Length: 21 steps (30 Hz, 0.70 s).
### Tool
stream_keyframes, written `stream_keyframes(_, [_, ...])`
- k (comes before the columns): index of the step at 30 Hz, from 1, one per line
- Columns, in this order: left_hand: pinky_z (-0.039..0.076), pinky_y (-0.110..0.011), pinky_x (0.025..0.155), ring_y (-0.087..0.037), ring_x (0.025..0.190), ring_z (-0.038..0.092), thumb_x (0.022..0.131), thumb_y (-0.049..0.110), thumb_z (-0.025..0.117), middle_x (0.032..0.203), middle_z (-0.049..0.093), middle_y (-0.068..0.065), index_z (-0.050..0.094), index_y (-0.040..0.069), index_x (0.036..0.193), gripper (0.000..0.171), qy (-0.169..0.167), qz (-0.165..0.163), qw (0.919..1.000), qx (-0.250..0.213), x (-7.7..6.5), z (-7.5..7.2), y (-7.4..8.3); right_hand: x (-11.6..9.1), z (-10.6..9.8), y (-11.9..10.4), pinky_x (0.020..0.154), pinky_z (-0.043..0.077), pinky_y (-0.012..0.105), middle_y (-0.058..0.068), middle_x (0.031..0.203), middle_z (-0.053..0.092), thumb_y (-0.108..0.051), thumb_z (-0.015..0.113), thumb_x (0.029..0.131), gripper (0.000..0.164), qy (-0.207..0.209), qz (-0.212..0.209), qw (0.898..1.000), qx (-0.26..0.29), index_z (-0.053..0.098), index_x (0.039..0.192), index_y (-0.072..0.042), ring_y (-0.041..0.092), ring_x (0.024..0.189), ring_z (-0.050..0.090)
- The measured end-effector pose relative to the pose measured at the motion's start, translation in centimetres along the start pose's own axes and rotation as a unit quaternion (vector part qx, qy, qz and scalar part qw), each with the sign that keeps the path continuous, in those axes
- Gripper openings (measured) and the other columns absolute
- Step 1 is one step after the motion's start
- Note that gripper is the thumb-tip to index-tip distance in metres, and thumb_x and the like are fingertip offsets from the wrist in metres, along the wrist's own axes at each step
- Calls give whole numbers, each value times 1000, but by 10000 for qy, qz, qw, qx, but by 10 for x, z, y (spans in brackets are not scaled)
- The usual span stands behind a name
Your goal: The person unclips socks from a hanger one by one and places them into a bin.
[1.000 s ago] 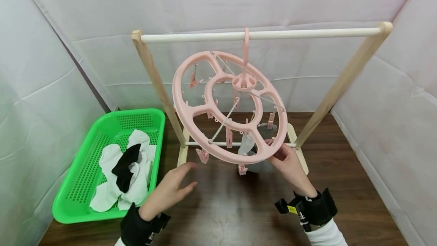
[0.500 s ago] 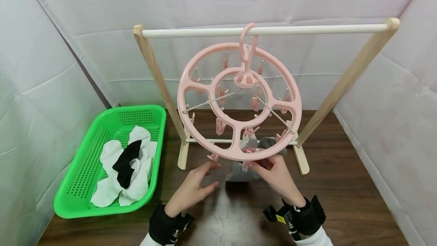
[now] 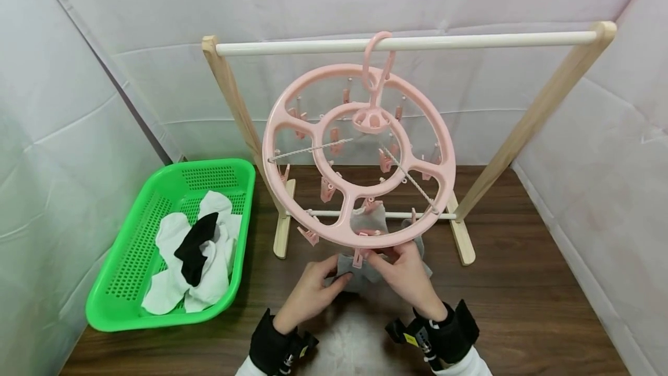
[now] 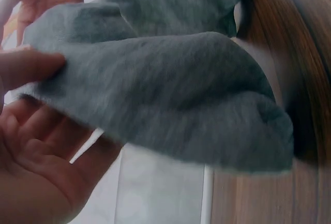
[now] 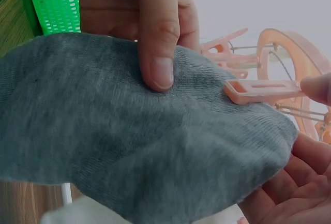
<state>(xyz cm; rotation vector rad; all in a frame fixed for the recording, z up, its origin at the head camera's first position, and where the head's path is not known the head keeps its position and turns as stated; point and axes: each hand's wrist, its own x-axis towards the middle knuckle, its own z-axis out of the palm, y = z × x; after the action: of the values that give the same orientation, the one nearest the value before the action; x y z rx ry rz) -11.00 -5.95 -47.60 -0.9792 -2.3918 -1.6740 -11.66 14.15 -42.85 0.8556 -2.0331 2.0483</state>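
Observation:
A grey sock [image 3: 347, 268] hangs below the front rim of the pink round hanger [image 3: 271, 184]. My left hand [image 3: 309, 293] pinches it, with the thumb flat on the fabric in the right wrist view. My right hand [image 3: 409, 280] is at the sock's other end, its thumb against the tail of a pink clothes peg [image 5: 264, 90]. The peg lies across the front of the sock; whether its mouth grips the fabric cannot be told. More grey fabric [image 3: 371, 220] hangs from a peg on the inner ring.
The hanger hooks over the white bar [image 3: 496, 42] of a wooden stand [image 3: 537, 112], tilted toward me. A green basket [image 3: 106, 300] at left holds white socks [image 3: 164, 283] and a black sock [image 3: 193, 248]. Several pink pegs dangle from the rings. White sheets surround the floor.
My left hand has moved right from beside the basket and taken hold of the grey sock. My right hand has shifted left to a front peg. The hanger has turned.

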Motion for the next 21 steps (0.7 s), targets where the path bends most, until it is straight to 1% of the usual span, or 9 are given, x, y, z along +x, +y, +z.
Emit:
stream_keyframes(2, [37,-23,56,-2,61,45,94,-2,60,70,55,-1,62,2,101,8,47,12,10000,-40,-1,1,0,1,1,1,79,53,26,1,112,68,11,58,92,29,52,-48,9999,-149,57,121,16,14,100,65])
stream_keyframes(4, [33,-23,55,-2,58,40,94,-2,59,66,49,0,62,1,100,7,41,-32,10000,-12,-2,1,1,1,2,1,79,53,26,-1,110,68,11,58,91,29,99,-73,9996,-248,59,120,13,14,100,65])
stream_keyframes(7, [31,-22,55,-2,56,36,95,-1,59,65,43,4,59,4,94,6,46,-112,9999,111,-3,0,3,0,2,2,78,53,26,2,108,69,11,58,91,28,149,-41,9994,-300,61,120,11,14,98,66])
stream_keyframes(11, [28,-22,54,-2,54,32,94,0,60,63,34,9,51,10,82,18,158,-122,9994,293,-6,-2,4,-1,3,2,81,53,28,10,112,67,8,58,93,29,135,81,9996,-219,59,121,13,16,103,65])
stream_keyframes(14, [26,-20,54,0,53,30,94,0,60,62,32,9,46,13,77,26,233,-70,9991,353,-8,-2,2,-3,4,2,85,52,30,15,116,65,7,57,94,29,154,134,9998,-86,58,122,15,16,106,63])
stream_keyframes(17, [25,-18,53,1,53,28,94,0,61,61,31,8,43,13,74,29,276,5,9988,407,-9,-4,0,-4,4,2,85,52,29,15,115,66,8,57,93,27,235,60,9997,-55,60,120,14,16,106,63])
stream_keyframes(21, [25,-19,53,0,53,28,93,-1,61,61,31,5,45,13,75,28,329,47,9983,486,-11,-10,-4,-1,4,3,86,51,28,11,111,68,10,56,93,24,343,-135,9992,-126,64,116,11,16,103,64])
